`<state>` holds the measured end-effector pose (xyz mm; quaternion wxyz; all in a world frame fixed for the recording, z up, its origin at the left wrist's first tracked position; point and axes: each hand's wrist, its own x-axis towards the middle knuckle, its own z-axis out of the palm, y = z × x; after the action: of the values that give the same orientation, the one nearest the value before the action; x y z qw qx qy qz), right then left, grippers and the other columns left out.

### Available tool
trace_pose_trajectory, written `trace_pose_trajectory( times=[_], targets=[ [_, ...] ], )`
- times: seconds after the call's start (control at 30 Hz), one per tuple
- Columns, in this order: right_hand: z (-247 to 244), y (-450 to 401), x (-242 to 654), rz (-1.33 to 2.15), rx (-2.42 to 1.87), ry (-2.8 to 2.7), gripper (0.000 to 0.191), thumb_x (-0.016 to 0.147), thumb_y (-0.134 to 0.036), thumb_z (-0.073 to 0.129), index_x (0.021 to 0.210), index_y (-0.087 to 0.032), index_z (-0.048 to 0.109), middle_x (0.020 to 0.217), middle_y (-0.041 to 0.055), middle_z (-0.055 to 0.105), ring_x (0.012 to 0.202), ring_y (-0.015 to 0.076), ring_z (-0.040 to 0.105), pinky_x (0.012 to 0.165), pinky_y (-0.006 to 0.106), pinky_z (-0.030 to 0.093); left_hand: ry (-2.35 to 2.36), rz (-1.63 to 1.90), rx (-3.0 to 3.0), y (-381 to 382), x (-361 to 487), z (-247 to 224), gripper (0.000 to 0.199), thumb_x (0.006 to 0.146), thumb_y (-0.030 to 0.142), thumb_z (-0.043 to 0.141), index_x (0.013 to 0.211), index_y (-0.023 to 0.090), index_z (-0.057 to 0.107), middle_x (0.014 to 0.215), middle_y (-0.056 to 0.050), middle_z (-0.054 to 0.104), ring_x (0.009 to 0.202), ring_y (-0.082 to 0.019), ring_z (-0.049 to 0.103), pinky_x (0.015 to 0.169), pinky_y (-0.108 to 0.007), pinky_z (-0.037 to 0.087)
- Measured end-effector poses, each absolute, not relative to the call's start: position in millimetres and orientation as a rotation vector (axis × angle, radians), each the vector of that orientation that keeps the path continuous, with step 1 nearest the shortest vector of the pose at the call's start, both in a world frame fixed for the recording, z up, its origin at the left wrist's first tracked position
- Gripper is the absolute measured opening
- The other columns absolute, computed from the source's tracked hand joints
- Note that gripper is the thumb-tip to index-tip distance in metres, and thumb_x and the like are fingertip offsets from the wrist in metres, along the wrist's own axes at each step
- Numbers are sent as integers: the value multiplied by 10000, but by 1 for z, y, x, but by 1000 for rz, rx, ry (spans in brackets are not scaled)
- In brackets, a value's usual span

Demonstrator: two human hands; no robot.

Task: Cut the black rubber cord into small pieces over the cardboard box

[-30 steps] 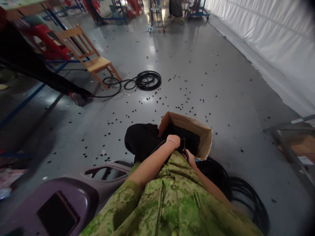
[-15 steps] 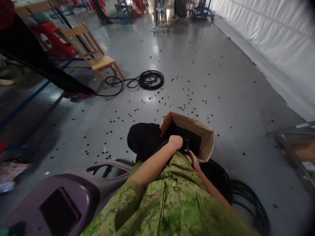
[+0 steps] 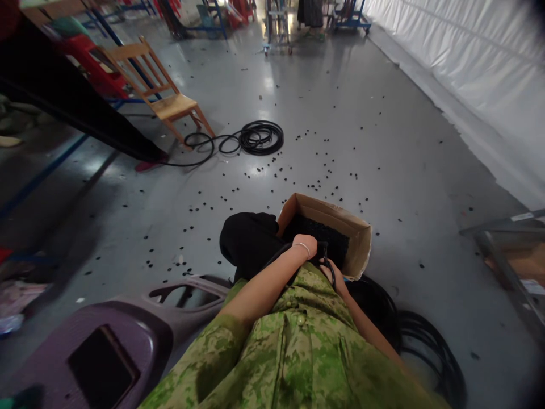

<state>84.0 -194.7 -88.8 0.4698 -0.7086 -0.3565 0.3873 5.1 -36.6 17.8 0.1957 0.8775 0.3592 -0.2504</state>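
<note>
My left hand, with a bracelet at the wrist, is closed in a fist over the near side of an open cardboard box. A length of black hose runs into this fist from the left along my forearm. My right hand is beside it at the box's near edge, its fingers curled round a bent piece of black hose. A short dark straight piece sticks out between the two hands; its kind is unclear. Many small black parts lie inside the box.
Small black pieces are scattered over the grey floor. Coiled black hose lies by a wooden chair; more coils lie at my right. A purple stool holds a phone. A person's leg is at left.
The other person's foot and leg at the left have shifted a little. The bent black hose at my right hand has moved slightly; both my hands stay almost in place.
</note>
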Motion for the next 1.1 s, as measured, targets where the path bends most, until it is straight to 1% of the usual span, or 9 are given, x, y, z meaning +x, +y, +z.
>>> trace_pose_trajectory(
  times=[0.17, 0.3, 0.57, 0.7, 0.93, 1.1],
  targets=[
    [-83, -194, 82, 1002, -1713, -833, 442, 757, -559, 560, 986, -184, 614, 838, 31, 675, 768, 192, 632, 735, 302, 499, 926, -743, 2495, -38, 5, 19, 324, 889, 285, 480, 1061, 132, 709, 1077, -178, 691, 1016, -262, 648, 827, -333, 515],
    [-80, -194, 82, 1013, -1732, -828, 432, 763, -547, 554, 994, -185, 604, 814, 29, 670, 767, 197, 631, 737, 309, 495, 855, -749, 2516, -38, 5, 21, 334, 897, 298, 473, 1073, 123, 696, 1074, -192, 686, 1035, -270, 640, 841, -345, 508],
    [-76, -192, 84, 979, -1784, -824, 445, 723, -574, 576, 953, -198, 639, 922, 49, 697, 872, 232, 640, 799, 329, 496, 855, -732, 2540, -39, 4, 23, 344, 903, 307, 455, 1081, 123, 685, 1091, -186, 681, 1021, -265, 643, 831, -349, 509],
    [-77, -192, 85, 961, -1784, -826, 455, 713, -576, 596, 952, -193, 648, 954, 55, 703, 897, 236, 636, 828, 338, 486, 797, -764, 2553, -39, 4, 22, 349, 906, 315, 457, 1088, 118, 680, 1079, -188, 684, 1029, -273, 641, 827, -357, 512],
    [-89, -191, 84, 936, -1787, -876, 477, 720, -610, 555, 894, -173, 638, 819, 50, 685, 771, 208, 618, 724, 304, 480, 775, -811, 2560, -38, 5, 20, 343, 910, 300, 459, 1113, 129, 676, 1098, -181, 682, 1053, -263, 633, 846, -346, 508],
    [-102, -188, 82, 892, -1849, -930, 417, 733, -565, 518, 866, -184, 624, 802, 66, 685, 747, 208, 616, 700, 305, 474, 820, -861, 2541, -36, 6, 15, 330, 896, 272, 481, 1113, 133, 686, 1123, -178, 676, 1056, -262, 632, 852, -342, 509]
  ],
)
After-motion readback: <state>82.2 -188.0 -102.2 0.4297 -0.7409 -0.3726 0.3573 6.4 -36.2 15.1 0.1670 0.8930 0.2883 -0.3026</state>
